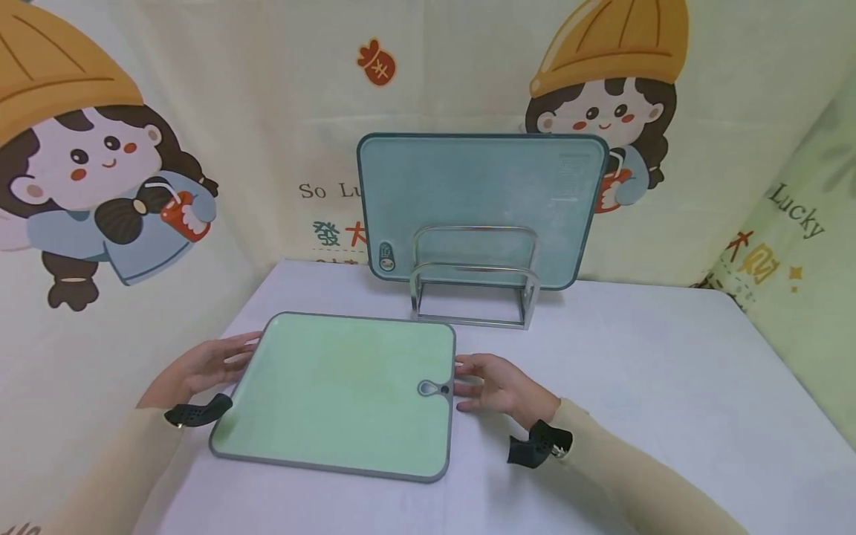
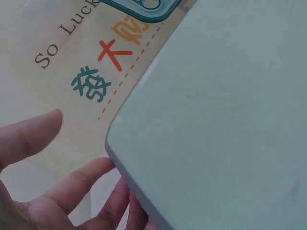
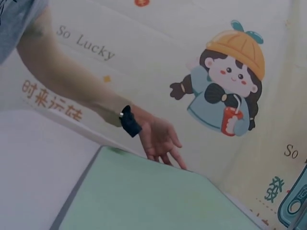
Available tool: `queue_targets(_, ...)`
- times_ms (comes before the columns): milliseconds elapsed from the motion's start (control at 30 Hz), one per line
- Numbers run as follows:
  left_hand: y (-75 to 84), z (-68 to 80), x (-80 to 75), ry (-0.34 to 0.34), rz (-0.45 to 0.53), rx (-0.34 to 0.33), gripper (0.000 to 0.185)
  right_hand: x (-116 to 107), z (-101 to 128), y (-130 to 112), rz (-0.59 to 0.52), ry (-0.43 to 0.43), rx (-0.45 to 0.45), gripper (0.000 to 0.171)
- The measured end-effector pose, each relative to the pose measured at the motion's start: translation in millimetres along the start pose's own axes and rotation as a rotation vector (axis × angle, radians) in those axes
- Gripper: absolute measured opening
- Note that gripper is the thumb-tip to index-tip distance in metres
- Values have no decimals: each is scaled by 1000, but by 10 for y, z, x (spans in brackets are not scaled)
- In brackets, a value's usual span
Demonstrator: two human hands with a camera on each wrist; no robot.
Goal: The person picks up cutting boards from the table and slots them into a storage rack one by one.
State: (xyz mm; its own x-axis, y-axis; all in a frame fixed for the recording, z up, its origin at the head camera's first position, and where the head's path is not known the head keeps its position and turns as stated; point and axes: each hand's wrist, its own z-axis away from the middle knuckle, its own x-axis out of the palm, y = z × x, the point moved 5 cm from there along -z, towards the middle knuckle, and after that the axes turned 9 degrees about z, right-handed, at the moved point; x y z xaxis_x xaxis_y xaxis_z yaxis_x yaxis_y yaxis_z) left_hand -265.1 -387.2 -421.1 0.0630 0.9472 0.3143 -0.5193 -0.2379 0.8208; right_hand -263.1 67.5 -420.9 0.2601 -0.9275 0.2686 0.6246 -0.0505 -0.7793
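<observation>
A light green cutting board [image 1: 341, 390] lies flat on the white table [image 1: 669, 386], with a hang hole [image 1: 433, 388] near its right edge. My left hand [image 1: 221, 362] rests at the board's left edge with fingers straight. In the left wrist view the fingers [image 2: 81, 184] touch the rounded corner of the board [image 2: 216, 120], their tips slipping just under the rim. My right hand [image 1: 484, 383] lies at the right edge beside the hang hole, fingers extended. The right wrist view shows the left hand [image 3: 163, 139] across the board [image 3: 158, 201].
A darker teal cutting board [image 1: 478, 208] stands upright in a metal rack [image 1: 475, 286] at the back of the table. A cartoon-printed cloth backdrop [image 1: 200, 148] surrounds the table on three sides. Bare tabletop lies to the right of the rack.
</observation>
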Motion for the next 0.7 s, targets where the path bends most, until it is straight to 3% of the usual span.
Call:
queue_targets(200, 44, 59, -16, -5, 0, 57, 31, -17, -28, -28, -6, 12, -57, 49)
queue_targets(233, 49, 65, -25, -5, -79, 84, 29, -20, -38, -26, -4, 14, -62, 48)
queue_targets(300, 56, 81, -42, 11, -114, 104, 30, -25, -58, -28, 7, 17, -72, 48)
queue_targets(433, 56, 78, -69, 50, -64, 85, 25, -38, -99, -29, 35, 29, -84, 47)
queue_targets(467, 50, 71, -72, 65, 20, 61, 24, -40, -106, -30, 42, 36, -88, 47)
queue_targets(533, 50, 57, -66, 69, 81, 36, 26, -45, -116, -28, 49, 46, -89, 46)
queue_targets(700, 51, 58, -49, 39, 53, 12, 31, -54, -132, -19, 69, 44, -102, 45)
